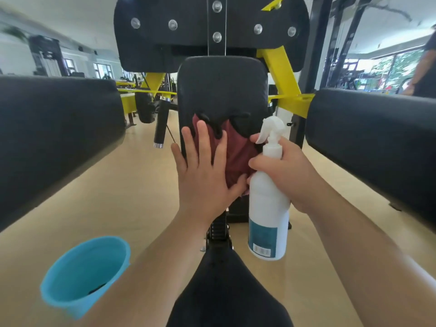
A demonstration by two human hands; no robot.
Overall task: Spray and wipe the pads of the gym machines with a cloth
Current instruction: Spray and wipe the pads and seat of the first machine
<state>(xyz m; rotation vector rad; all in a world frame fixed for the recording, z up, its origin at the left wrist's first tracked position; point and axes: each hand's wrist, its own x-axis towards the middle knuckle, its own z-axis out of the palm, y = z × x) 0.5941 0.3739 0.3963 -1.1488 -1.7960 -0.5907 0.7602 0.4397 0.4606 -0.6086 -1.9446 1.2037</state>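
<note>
My left hand [203,171] lies flat, fingers straight, and presses a dark red cloth [238,152] against the lower part of the upright black back pad [221,88] of the machine. My right hand [285,171] grips the neck of a white spray bottle [269,208] with a teal label, just right of the cloth; its white trigger head sits above my fingers. The black seat pad [226,291] lies below, between my forearms.
Large black arm pads stand at left [56,138] and right [372,147]. A blue plastic bucket [85,274] hangs by my left forearm. The yellow machine frame [278,69] rises behind the back pad. A person [422,69] stands at the far right, on the wooden floor.
</note>
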